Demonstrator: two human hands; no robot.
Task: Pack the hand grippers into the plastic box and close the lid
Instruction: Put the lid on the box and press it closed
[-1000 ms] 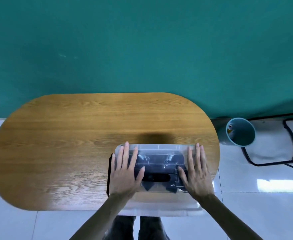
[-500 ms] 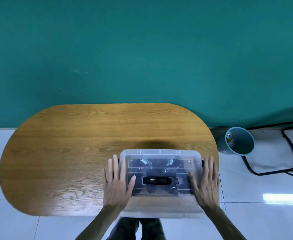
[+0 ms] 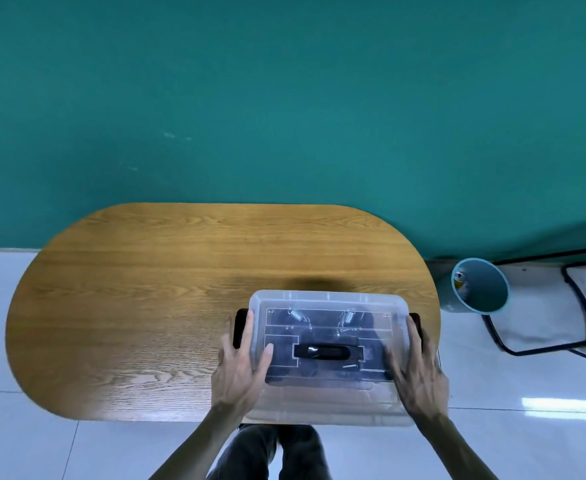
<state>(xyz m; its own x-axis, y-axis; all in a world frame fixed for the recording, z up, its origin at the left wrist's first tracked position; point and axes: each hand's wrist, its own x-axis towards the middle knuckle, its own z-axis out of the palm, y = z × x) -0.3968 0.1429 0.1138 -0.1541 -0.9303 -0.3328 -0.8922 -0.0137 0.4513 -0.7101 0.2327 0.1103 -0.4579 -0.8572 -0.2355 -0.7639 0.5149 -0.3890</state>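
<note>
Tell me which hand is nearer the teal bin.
Right. The right hand touches the plastic box at its right end, on the teal bin's side; the left hand touches the opposite end.

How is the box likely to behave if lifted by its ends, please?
Probably stiff: the box looks like hard plastic. Likely fairly heavy, with sprung hand grippers inside. Its smooth walls may be slippery; the handle seems safer.

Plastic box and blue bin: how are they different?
The box is see-through and rectangular; the bin is solid blue and round. The box has its lid on; the bin is open-topped. The box sits on the table; the bin stands on the floor. Both are containers.
</note>
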